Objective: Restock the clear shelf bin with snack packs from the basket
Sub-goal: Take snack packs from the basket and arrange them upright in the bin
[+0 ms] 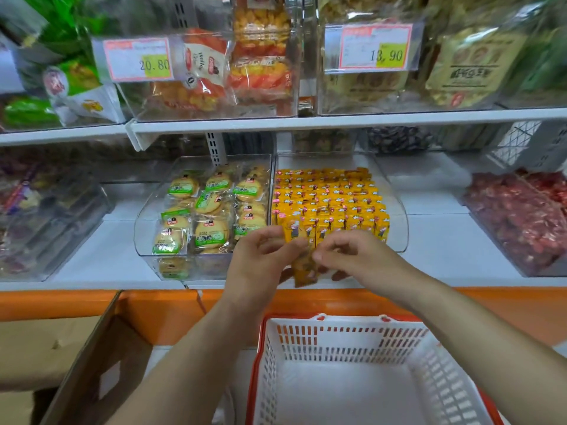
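Bin (395, 210) – clear glossy plastic; basket (337, 342) – white perforated plastic; snack packs (331, 197) – shiny film.

I've got the white lower shelf (429, 240) in view, its orange front edge (61, 302) nearest me. Sitting on it at centre is the clear bin (399, 231) of yellow snack packs (331, 200). A cookie bin (142, 231) sits right against its left side. Far left there's a blurred clear bin (61, 222), and off to the right a bin of red packs (521, 222).
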